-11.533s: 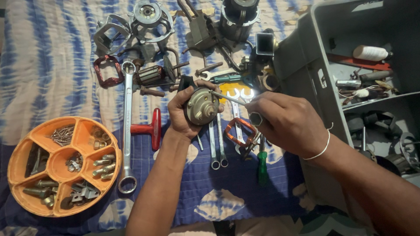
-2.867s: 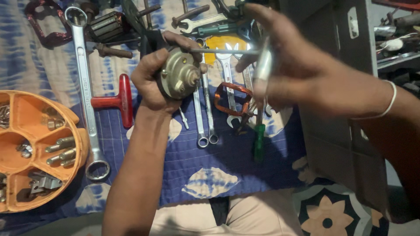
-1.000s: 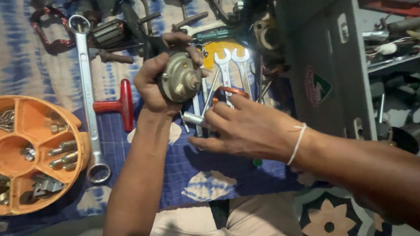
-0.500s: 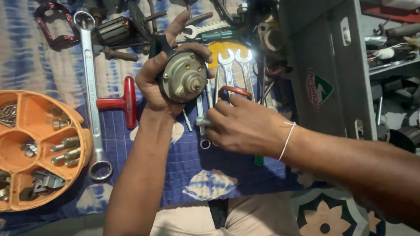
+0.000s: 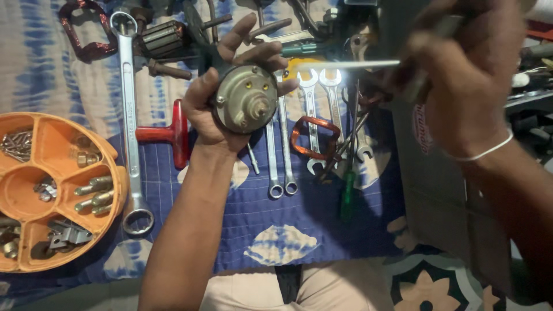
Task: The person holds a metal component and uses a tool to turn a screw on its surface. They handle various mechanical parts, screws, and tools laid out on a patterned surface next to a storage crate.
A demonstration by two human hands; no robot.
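My left hand holds a round grey metal motor housing with a short shaft at its centre, face up above the cloth. My right hand is raised at the upper right, blurred, gripping a tool by its handle; a long thin metal shaft sticks out leftward from it towards the housing. The shaft's tip ends a little right of the housing, not touching it.
Several spanners, a long ring spanner, a red T-handle, a copper coil and a green screwdriver lie on the blue cloth. An orange compartment tray of bolts sits left. A dark toolbox stands right.
My right hand has lifted from the spanners on the cloth up to the right, now holding a long-shafted tool. The left hand keeps the housing in about the same place.
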